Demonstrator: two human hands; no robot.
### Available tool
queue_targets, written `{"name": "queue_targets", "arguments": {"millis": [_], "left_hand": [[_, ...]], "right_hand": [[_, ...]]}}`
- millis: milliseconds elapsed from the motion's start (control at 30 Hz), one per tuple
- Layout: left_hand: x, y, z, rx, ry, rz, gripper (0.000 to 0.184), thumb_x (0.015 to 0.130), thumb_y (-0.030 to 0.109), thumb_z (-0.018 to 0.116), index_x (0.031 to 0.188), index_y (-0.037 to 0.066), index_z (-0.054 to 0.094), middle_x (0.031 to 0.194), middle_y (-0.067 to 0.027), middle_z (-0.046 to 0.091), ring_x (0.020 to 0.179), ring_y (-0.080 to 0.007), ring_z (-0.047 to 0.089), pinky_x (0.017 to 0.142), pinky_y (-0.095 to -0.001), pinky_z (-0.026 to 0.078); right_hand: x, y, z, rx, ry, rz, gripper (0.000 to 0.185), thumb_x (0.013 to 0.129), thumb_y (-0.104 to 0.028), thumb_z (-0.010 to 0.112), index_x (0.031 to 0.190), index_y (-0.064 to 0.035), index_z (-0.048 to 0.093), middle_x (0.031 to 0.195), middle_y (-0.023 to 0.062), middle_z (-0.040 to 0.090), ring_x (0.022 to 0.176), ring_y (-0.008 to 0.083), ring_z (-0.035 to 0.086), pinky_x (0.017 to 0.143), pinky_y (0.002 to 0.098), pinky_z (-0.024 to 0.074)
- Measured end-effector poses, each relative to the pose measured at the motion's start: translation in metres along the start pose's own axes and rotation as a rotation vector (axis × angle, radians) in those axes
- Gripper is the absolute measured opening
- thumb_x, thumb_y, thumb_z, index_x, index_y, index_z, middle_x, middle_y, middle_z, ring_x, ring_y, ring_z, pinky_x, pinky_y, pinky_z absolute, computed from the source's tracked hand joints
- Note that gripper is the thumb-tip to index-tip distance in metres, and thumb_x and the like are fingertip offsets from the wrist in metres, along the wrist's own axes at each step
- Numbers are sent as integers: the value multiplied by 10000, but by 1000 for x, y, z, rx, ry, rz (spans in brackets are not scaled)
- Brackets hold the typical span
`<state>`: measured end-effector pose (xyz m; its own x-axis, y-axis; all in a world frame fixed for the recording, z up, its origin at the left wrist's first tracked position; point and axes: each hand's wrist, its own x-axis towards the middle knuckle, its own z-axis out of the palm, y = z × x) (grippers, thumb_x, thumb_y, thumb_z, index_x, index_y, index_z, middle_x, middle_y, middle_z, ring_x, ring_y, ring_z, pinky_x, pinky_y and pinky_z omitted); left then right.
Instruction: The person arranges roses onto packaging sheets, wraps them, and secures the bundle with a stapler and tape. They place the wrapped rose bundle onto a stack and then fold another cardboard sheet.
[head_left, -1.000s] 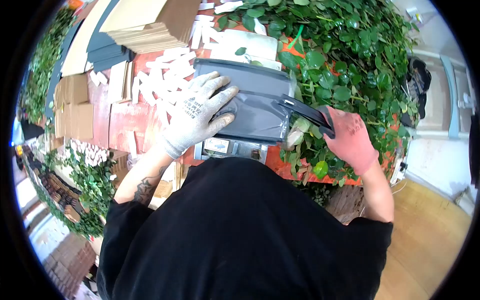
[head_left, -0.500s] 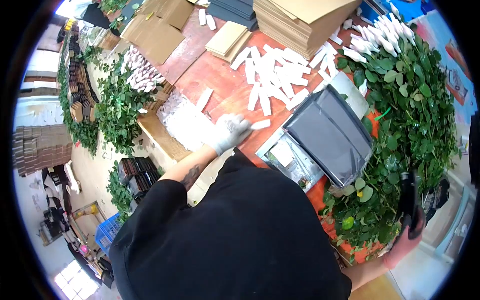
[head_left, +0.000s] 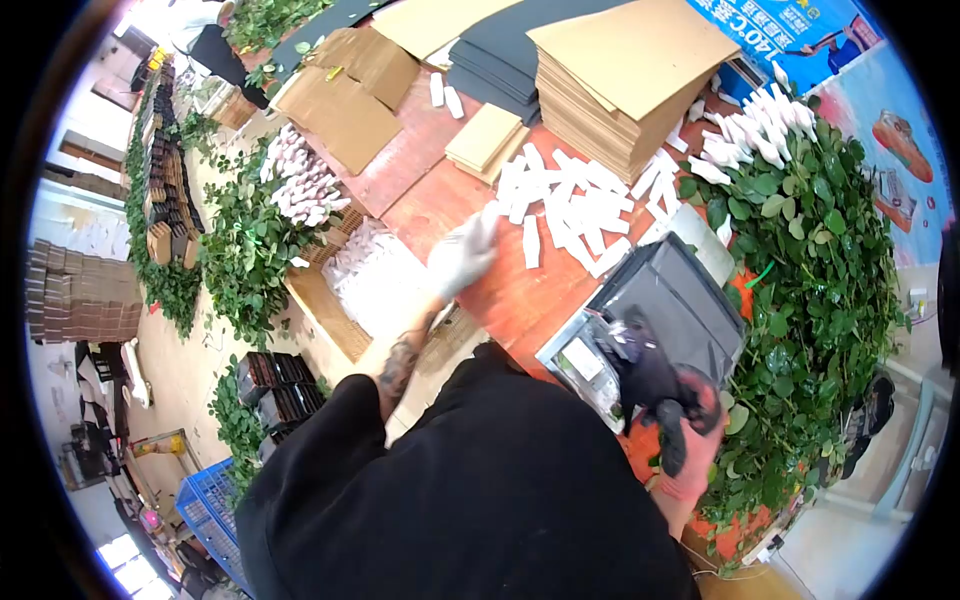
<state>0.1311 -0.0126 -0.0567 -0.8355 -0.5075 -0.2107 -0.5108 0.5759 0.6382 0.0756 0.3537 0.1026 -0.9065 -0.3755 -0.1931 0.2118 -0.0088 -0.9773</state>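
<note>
My left hand [head_left: 464, 258], in a pale glove, reaches over the red tabletop [head_left: 420, 195] toward a pile of small white sleeves [head_left: 560, 200]. Motion smears its fingers, so their grip does not show clearly. In a pink and black glove, my right hand [head_left: 697, 440] is closed round a black hand-held tool [head_left: 645, 365]. This tool hangs over the near-left edge of a black lidded box [head_left: 670, 280], partly covering the metal-framed tray [head_left: 580, 365]. To the right lies a thick heap of leafy green stems [head_left: 800, 240], with white-wrapped flower heads [head_left: 755, 130] at its far end.
A tall stack of tan cardboard sheets [head_left: 630, 75] stands at the back, beside dark grey sheets [head_left: 495, 60] and smaller tan pads [head_left: 485, 140]. A wicker basket [head_left: 330, 300] with white sleeves adjoins the table's left edge. More wrapped flowers [head_left: 300, 180] stand beyond it.
My right hand has brought the black tool leftward from beside the leaves to over the box. My left hand has shifted toward the sleeve pile; the view has moved slightly too.
</note>
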Motion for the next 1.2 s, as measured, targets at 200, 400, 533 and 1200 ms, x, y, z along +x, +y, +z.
{"name": "queue_targets", "arguments": {"millis": [200, 400, 533, 1200], "left_hand": [[-22, 45, 3, -1406, -418, 298, 828, 883, 454, 606, 1485, 111, 153, 1457, -137, 330, 1340, -261, 349, 1081, -413, 306], [-44, 45, -11, -1757, -497, -175, 516, 881, 313, 613, 1267, 9, 456, 1164, -151, 580, 1061, -276, 582, 908, -403, 473], [10, -7, -29, -299, 57, 199, 617, 792, 270, 680, 1300, 29, 426, 1101, -185, 576, 980, -328, 590, 833, -434, 477], [-17, 85, -14, -12, 164, 955, 575, 886, 211, 617, 1342, -44, 376, 1360, -233, 407, 1254, -367, 411, 1037, -433, 348]], "right_hand": [[31, 11, 90, 306, -173, 364, 416, 860, -78, 610, 1245, 20, 485, 1089, 116, 603, 920, 194, 618, 774, 311, 507], [58, 39, 127, -610, -490, -166, 411, 808, -69, 599, 1214, -36, 540, 1195, 152, 583, 1070, 273, 589, 902, 337, 462], [54, 56, 108, -541, -411, 0, 388, 803, -106, 607, 1183, -47, 555, 1119, 143, 606, 1016, 287, 602, 888, 359, 468], [-137, 135, 31, -410, 765, -2, 333, 796, -205, 614, 1099, -71, 589, 967, 188, 607, 938, 312, 605, 843, 372, 466]]}}
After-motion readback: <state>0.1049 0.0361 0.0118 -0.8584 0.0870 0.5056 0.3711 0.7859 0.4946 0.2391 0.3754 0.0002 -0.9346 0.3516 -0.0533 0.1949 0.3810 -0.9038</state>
